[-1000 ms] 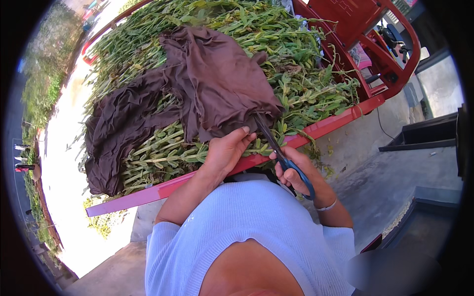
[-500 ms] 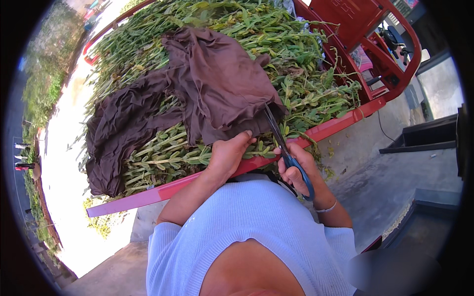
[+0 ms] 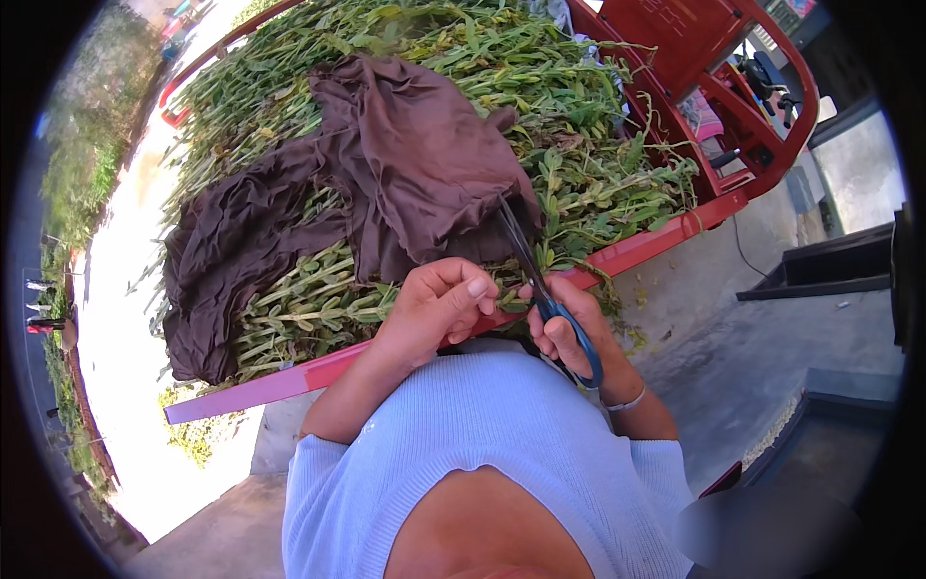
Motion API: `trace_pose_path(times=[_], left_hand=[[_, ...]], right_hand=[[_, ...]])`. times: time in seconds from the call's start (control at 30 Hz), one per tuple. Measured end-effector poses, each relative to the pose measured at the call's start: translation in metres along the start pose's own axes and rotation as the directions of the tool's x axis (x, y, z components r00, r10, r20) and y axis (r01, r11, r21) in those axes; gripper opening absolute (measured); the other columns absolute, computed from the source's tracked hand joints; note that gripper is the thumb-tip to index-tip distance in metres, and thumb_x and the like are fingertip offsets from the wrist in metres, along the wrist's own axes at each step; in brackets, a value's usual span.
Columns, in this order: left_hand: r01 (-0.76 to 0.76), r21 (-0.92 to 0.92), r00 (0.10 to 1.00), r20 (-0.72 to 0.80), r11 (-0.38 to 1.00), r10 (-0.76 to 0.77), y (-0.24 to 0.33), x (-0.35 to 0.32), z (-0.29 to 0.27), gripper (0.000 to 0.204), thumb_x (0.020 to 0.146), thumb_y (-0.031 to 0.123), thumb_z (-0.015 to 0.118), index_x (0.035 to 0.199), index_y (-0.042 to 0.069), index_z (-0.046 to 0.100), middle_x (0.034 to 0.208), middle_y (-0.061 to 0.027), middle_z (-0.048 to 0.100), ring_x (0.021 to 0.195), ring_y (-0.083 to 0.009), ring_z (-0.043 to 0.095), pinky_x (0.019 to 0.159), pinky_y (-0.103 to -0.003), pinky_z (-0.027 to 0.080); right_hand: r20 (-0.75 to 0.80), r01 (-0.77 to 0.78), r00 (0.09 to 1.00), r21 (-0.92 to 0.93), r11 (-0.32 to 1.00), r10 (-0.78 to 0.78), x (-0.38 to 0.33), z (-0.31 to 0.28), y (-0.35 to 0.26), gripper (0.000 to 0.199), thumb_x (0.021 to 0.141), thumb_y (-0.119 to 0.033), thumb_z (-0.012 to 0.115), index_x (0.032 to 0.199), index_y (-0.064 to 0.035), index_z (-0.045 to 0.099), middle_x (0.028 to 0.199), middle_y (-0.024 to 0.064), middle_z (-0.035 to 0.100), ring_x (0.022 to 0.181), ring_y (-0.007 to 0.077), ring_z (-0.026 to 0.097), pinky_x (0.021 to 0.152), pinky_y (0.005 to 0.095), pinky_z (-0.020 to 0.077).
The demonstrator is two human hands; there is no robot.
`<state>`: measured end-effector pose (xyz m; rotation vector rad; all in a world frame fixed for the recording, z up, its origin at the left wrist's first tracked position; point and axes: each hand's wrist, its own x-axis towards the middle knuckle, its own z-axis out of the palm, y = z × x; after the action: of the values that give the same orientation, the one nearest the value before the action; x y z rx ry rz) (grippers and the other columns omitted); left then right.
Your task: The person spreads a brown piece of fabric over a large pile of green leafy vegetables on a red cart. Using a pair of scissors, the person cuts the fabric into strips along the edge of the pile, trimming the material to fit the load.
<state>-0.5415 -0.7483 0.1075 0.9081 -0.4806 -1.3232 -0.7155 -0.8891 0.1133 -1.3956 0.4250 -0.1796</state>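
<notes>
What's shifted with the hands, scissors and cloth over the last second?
The left hand, which lay on the brown cloth's lower edge, has drawn back toward the body and curled into a loose fist. The right hand keeps hold of the blue-handled scissors, their blades now reaching up to the cloth's edge. The cloth, the green stalks and the red cart stay put.

Scissor tips (image 3: 508, 214) under brown cloth (image 3: 405, 164); stems beneath it hidden; red cart (image 3: 733, 58) cut off.

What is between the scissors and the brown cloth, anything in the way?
Nothing visible. The right hand holds the scissors, whose blades already reach the edge of the brown cloth lying on the green plants. The left hand rests beside them.
</notes>
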Motion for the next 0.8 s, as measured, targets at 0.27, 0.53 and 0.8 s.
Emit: trace_pose_path(times=[0.27,0.53,0.8], left_hand=[[-0.086,-0.647,0.975,-0.213,0.757,-0.071,-0.001,0.034,0.004,0.023,0.098,0.031,0.052,0.098,0.008,0.056,0.078,0.0005,0.046,0.049,-0.0027,0.029,0.04,-0.017,0.024],[-0.337,-0.31,0.893,-0.405,0.889,0.197,-0.009,0.042,0.004,0.012,0.089,0.008,0.064,0.082,0.01,0.054,0.066,0.0047,0.046,0.05,-0.0034,0.033,0.044,-0.019,0.027],[-0.343,-0.149,0.852,-0.466,0.927,0.24,-0.017,0.038,0.008,0.015,0.083,0.0,0.069,0.078,0.007,0.057,0.069,0.0018,0.058,0.053,-0.0048,0.045,0.047,-0.02,0.034]], right_hand=[[0.052,0.017,0.998,0.016,1.0,-0.018,0.0,0.0,0.003,0.075,0.076,-0.059,0.069,0.113,0.0035,0.05,0.068,-0.0012,0.049,0.057,0.0043,0.047,0.05,0.0196,0.0381],[0.101,0.105,0.991,-0.145,0.984,-0.091,0.003,-0.002,0.014,0.079,0.072,-0.059,0.073,0.114,0.0037,0.049,0.069,0.0003,0.052,0.06,0.0062,0.047,0.052,0.0212,0.039],[0.069,-0.039,0.996,-0.127,0.991,0.048,0.001,0.004,0.004,0.1,0.058,-0.071,0.074,0.121,0.0012,0.045,0.084,0.0031,0.054,0.068,0.0075,0.054,0.059,0.0187,0.0433]])
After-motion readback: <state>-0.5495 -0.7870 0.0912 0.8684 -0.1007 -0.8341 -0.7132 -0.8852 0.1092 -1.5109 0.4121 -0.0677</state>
